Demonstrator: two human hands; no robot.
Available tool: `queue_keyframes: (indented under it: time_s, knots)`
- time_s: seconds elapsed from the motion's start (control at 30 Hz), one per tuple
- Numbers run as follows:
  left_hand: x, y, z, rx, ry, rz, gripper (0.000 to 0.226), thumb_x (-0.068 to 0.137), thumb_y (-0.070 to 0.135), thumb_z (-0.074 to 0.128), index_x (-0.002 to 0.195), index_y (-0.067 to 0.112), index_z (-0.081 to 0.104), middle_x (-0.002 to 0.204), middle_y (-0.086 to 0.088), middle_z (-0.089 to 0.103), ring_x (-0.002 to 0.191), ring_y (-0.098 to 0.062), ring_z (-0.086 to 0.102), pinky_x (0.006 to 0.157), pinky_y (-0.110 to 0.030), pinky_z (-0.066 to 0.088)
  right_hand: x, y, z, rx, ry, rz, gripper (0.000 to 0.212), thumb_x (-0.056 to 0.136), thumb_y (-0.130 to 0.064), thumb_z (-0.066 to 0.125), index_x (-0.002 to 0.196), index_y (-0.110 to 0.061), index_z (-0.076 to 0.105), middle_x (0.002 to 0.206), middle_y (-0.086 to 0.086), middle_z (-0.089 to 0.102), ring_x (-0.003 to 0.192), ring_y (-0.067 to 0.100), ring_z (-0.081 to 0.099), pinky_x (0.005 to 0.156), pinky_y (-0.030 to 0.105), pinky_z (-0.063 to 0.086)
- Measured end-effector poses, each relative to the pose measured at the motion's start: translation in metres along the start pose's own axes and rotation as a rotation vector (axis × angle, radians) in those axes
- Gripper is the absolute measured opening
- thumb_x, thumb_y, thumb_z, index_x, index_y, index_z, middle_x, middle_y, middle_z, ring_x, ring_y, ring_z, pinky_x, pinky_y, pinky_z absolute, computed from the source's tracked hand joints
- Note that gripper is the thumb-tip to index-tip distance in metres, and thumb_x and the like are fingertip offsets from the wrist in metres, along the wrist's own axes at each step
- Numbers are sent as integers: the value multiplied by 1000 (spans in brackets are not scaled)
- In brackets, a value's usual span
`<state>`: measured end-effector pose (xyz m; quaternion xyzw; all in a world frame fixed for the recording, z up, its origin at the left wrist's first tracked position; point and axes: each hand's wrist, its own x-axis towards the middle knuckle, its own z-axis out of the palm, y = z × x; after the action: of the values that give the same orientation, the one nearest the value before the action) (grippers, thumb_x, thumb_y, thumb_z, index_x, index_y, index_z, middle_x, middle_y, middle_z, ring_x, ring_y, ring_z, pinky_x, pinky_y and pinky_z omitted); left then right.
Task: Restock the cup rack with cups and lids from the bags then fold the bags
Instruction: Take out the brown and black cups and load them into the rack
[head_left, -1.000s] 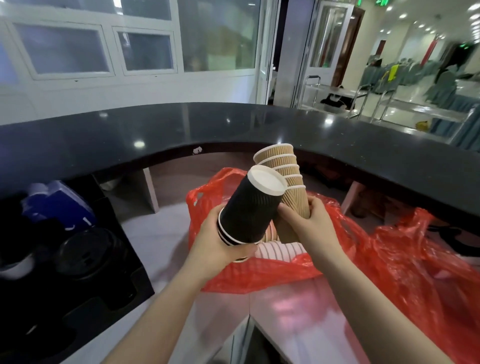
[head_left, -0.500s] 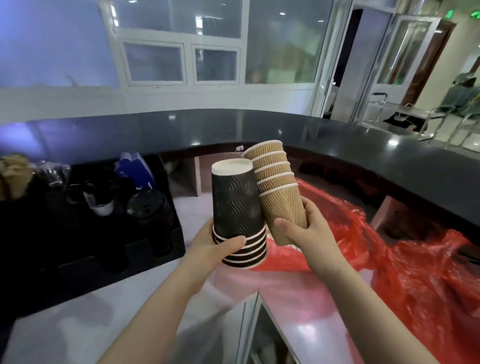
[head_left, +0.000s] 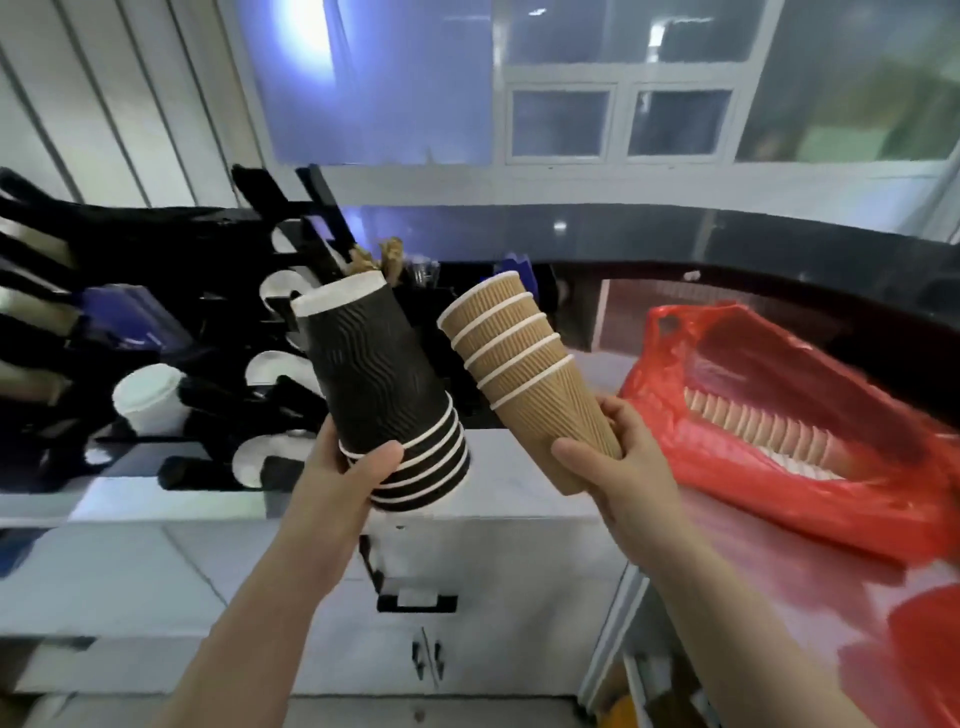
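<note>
Black ribbed paper cup stack (head_left: 387, 397), gripped by left hand (head_left: 345, 480), and kraft brown cup stack (head_left: 524, 376), gripped by right hand (head_left: 621, 460), are now swung from red plastic bag (head_left: 810, 374) toward black cup rack (head_left: 156, 332) at frame left; loading is judged next.

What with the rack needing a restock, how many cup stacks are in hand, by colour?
black stack: 1, in the left hand
brown stack: 1, in the right hand
Total: 2

Your black, wavy-ribbed cups (head_left: 387, 379) have white rims; your tan cups (head_left: 524, 374) are straight-ribbed; the bag (head_left: 779, 426) at right is red.
</note>
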<state>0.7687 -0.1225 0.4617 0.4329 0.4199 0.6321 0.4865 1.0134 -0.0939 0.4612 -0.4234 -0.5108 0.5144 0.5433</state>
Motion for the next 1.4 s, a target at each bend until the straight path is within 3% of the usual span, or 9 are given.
queue_keyframes:
  time_s: [0.17, 0.37, 0.5, 0.6, 0.97, 1.07, 1.13, 1.2, 1.4]
  knots:
    - [-30, 43, -66, -32, 90, 152, 50, 71, 15, 64, 118, 31, 56, 112, 10, 70, 105, -10, 66, 77, -21, 54, -16, -16, 80, -9, -190, -34, 68, 52, -41, 82, 114, -30, 57, 115, 2, 62, 105, 24, 62, 84, 38, 51]
    - [-69, 85, -179, 2, 181, 241, 63, 63, 25, 75, 122, 31, 54, 119, 7, 67, 113, -14, 62, 82, -22, 53, -39, -18, 204, -14, -258, -100, 66, 53, -44, 81, 112, -30, 55, 112, -2, 61, 101, 17, 63, 80, 35, 55]
    - [-100, 119, -281, 120, 281, 255, 88, 50, 50, 86, 128, 29, 51, 124, 3, 64, 117, -17, 59, 97, -39, 47, -59, -4, 310, 83, -229, -67, 67, 55, -39, 81, 114, -24, 53, 116, 6, 58, 104, 27, 62, 74, 35, 54]
    - [-116, 140, -359, 229, 306, 269, 80, 61, 44, 80, 133, 28, 48, 128, 2, 62, 119, -21, 58, 100, -47, 44, -78, 14, 384, 132, -212, -42, 68, 53, -41, 79, 113, -23, 53, 116, 9, 58, 103, 28, 61, 74, 37, 51]
    - [-102, 159, -497, 118, 512, 213, 56, 61, 26, 84, 111, 34, 60, 107, 10, 71, 101, -11, 67, 80, -24, 50, -63, 42, 526, 38, -111, -61, 56, 59, -35, 77, 107, -24, 51, 114, 7, 57, 107, 28, 60, 89, 48, 54]
    - [-84, 162, -516, 103, 517, 218, 67, 54, 33, 83, 116, 31, 58, 107, 10, 71, 99, -10, 67, 78, -24, 51, -37, 42, 550, -4, -84, -130, 50, 61, -36, 76, 103, -32, 50, 110, 1, 58, 98, 12, 62, 79, 35, 57]
    - [-67, 166, -531, 105, 513, 206, 68, 55, 36, 78, 119, 28, 56, 110, 7, 70, 102, -15, 66, 86, -33, 52, -16, 43, 567, -25, -68, -192, 49, 60, -38, 76, 100, -35, 48, 106, -3, 58, 85, -4, 61, 65, 17, 52]
    - [-46, 170, -548, 121, 488, 198, 66, 61, 29, 84, 121, 25, 55, 114, 2, 69, 107, -20, 65, 92, -41, 50, 5, 45, 583, -78, -39, -237, 53, 57, -46, 75, 100, -38, 45, 105, -7, 56, 80, -10, 58, 61, 12, 48]
    - [17, 172, -590, 169, 414, 217, 59, 66, 22, 76, 121, 22, 55, 113, 9, 70, 107, -10, 64, 83, -22, 52, 65, 51, 636, -238, 30, -342, 64, 61, -47, 74, 112, -29, 39, 103, -18, 52, 97, 8, 57, 84, 33, 50]
